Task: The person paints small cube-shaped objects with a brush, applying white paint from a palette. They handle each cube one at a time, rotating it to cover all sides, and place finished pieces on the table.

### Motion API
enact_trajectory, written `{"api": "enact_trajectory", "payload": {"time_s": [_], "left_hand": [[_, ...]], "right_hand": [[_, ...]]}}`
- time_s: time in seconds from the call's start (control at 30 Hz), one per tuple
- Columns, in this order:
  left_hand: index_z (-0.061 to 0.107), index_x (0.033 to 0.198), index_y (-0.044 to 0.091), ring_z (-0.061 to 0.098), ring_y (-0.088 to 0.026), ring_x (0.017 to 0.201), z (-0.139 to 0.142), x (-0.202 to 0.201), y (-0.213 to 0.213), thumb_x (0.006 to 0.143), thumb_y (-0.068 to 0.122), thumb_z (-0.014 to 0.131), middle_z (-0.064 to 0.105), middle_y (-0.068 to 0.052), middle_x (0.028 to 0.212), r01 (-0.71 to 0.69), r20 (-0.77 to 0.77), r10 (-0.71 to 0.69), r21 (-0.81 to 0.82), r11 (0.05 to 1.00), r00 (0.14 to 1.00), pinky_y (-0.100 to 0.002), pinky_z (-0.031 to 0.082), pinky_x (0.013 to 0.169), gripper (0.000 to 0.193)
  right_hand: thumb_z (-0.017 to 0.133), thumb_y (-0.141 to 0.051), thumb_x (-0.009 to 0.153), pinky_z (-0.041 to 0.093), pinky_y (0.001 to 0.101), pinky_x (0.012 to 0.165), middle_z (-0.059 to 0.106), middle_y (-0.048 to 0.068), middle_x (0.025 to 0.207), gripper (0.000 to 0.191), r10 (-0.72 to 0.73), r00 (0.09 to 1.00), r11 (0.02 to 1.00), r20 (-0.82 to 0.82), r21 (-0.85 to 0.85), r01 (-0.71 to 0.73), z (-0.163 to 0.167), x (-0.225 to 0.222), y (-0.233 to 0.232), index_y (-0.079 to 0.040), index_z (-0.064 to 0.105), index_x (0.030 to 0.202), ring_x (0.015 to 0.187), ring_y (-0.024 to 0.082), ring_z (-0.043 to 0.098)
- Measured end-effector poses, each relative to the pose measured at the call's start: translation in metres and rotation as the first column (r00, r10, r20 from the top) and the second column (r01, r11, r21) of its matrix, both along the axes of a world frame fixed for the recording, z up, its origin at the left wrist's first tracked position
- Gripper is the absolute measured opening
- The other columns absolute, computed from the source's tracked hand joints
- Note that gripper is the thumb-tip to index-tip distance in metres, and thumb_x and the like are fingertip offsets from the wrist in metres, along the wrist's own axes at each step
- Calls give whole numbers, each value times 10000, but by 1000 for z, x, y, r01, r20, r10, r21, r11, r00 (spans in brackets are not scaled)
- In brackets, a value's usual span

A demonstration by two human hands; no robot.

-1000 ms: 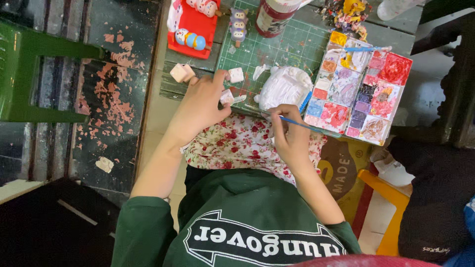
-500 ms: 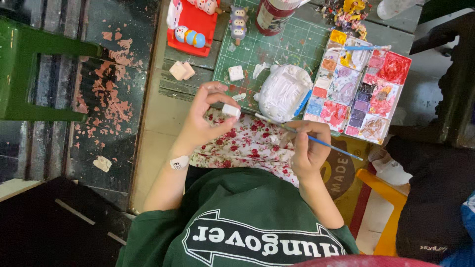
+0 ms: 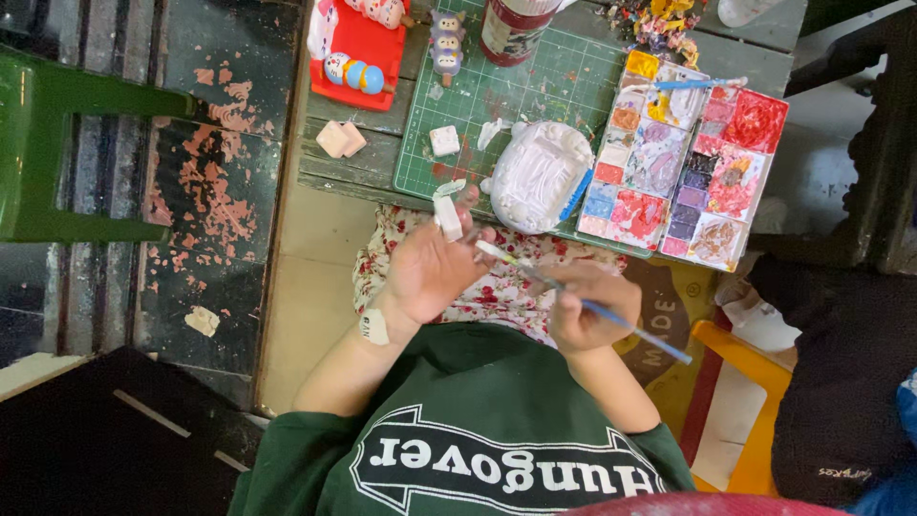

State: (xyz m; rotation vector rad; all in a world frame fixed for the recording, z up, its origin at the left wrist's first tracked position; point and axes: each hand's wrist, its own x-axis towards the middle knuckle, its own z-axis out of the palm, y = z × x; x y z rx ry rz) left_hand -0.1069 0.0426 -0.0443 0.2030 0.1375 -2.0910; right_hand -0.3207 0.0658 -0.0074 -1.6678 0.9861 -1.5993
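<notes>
One paintbrush [image 3: 592,308] in right hand [image 3: 587,308], one white piece [image 3: 447,215] in left hand [image 3: 430,272]

mat [image 3: 564,81] bare centrally, palette [image 3: 693,153] blocks right

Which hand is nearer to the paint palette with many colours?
Right. The right hand, holding a brush, is just below the paint palette; the left hand, holding a small white piece, is farther left.

1. Even, soft daylight; no hard shadows.
2. Table centre bright; white clay figure [image 3: 540,177] nearly overexposed.
3. Left edge and bottom-left corner dim.
4. Hands slightly motion-blurred; the rest sharp.
</notes>
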Motion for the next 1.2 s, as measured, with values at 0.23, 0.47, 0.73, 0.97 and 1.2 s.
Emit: {"api": "enact_trajectory", "payload": {"time_s": [0.23, 0.47, 0.73, 0.97, 1.2], "left_hand": [[452, 1537, 122, 583, -236, 1230, 15, -9, 5, 1031, 320, 655, 726, 41, 1140, -14, -39, 13, -26, 1000, 999, -477, 402, 1097, 580], [456, 1517, 116, 593, -237, 1204, 7, -8, 3, 1019, 277, 651, 725, 25, 1133, -28, -43, 27, -10, 1000, 999, -466, 423, 1076, 558], [387, 1418, 54, 610, -193, 1174, 30, 4, 1, 864, 80, 823, 707, -4, 1151, 223, 769, 598, -639, 737, 226, -372, 403, 1137, 705], [385, 1352, 82, 559, -197, 1201, 58, 13, -6, 826, 146, 895, 766, 53, 1116, 460, 475, 829, -690, 559, -295, -412, 299, 1114, 735], [440, 1277, 105, 581, -183, 1191, 61, 16, -8, 840, 200, 900, 757, 89, 1145, 508, 378, 856, -691, 514, -353, -433, 274, 1106, 643]], "right_hand": [[705, -215, 1035, 592, 364, 639, 748, 169, 896, 345, -58, 942, 942, -331, -331, -58, 6, 4, -9, -22, 562, 787, 665, 270, 710], [615, -141, 1013, 563, 342, 589, 746, 158, 872, 333, -5, 940, 950, -340, -294, -102, 8, 6, -13, 0, 616, 712, 635, 229, 694], [544, -315, 1111, 547, 306, 549, 676, 213, 904, 287, -32, 962, 993, 271, 119, 0, 7, -4, -7, -58, 422, 1069, 648, 216, 644], [495, -286, 1142, 470, 239, 576, 693, 220, 987, 237, 68, 977, 964, 200, 240, -116, 16, -12, -8, -57, 447, 1103, 595, 155, 571], [470, -237, 1153, 470, 255, 623, 715, 206, 1054, 197, 154, 967, 910, 204, 352, -219, 10, -23, -19, -47, 490, 1107, 713, 162, 655]]}}
